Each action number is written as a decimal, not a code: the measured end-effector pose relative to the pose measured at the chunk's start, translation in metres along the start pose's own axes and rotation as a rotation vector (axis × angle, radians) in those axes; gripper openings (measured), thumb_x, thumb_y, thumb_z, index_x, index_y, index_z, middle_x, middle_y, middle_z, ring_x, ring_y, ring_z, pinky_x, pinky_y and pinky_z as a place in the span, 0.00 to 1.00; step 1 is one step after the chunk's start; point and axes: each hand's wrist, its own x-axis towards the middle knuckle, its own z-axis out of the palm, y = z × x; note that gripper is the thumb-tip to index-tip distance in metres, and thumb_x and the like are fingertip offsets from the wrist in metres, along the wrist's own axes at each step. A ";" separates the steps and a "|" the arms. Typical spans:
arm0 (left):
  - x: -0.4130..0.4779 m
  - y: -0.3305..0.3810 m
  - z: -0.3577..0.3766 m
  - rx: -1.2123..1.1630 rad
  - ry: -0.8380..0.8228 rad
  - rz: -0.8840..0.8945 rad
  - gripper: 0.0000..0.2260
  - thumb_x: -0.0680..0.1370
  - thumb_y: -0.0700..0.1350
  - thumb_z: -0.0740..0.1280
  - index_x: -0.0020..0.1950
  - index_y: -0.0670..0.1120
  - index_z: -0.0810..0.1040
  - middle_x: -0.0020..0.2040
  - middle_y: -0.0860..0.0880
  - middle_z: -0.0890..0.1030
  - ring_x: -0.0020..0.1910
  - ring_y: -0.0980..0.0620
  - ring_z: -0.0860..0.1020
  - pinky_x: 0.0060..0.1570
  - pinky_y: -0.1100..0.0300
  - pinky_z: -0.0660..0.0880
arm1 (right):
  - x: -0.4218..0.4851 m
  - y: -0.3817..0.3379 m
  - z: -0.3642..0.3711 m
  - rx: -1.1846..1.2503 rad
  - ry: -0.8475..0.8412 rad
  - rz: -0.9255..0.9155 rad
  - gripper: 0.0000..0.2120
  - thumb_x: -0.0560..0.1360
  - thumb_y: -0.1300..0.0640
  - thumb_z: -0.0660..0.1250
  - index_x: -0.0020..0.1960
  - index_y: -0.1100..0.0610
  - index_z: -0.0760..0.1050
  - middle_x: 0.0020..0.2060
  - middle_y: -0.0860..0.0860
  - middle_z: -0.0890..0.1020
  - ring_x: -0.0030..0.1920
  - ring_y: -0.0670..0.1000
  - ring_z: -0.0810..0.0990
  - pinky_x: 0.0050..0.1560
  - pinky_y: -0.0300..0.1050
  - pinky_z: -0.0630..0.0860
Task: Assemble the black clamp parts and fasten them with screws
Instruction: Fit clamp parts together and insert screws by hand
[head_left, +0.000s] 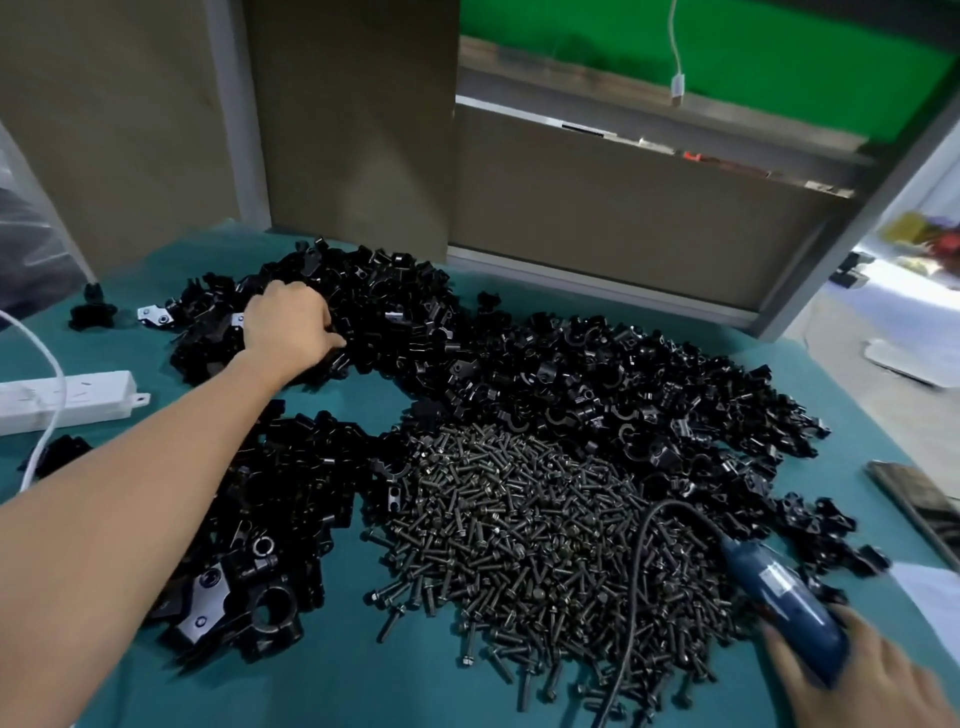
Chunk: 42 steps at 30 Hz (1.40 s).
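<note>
white power strip (67, 397) and cable (37, 457) lie on teal cloth (337, 675).

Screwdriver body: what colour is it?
Blue. The screwdriver shows best in the head view.

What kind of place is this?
Likely a workshop assembly bench: bulk heaps of black clamp parts and screws on the table, plus a corded electric screwdriver in the right hand.

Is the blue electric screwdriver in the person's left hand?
No, the right hand grips the blue electric screwdriver, while the left hand reaches into the far pile of black clamp parts.
</note>
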 end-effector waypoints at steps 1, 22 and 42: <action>0.001 0.001 0.001 -0.006 -0.006 -0.014 0.15 0.73 0.52 0.77 0.53 0.44 0.85 0.53 0.42 0.82 0.60 0.39 0.75 0.55 0.46 0.73 | 0.002 0.006 0.004 -0.044 0.036 -0.001 0.33 0.58 0.52 0.84 0.56 0.69 0.78 0.48 0.68 0.82 0.47 0.67 0.79 0.57 0.62 0.74; -0.096 0.069 -0.064 -1.664 -0.326 -0.169 0.09 0.73 0.38 0.71 0.53 0.41 0.80 0.38 0.50 0.86 0.33 0.58 0.82 0.34 0.68 0.78 | -0.002 0.009 -0.003 0.097 0.295 -0.069 0.30 0.75 0.37 0.66 0.59 0.64 0.78 0.51 0.69 0.80 0.51 0.69 0.77 0.55 0.63 0.74; -0.194 0.117 0.016 -2.127 -0.666 -0.307 0.22 0.70 0.37 0.69 0.64 0.42 0.76 0.57 0.41 0.80 0.58 0.45 0.77 0.70 0.50 0.68 | -0.035 -0.180 0.003 1.055 -0.194 -0.546 0.07 0.74 0.57 0.75 0.51 0.51 0.82 0.40 0.41 0.84 0.41 0.44 0.84 0.42 0.31 0.77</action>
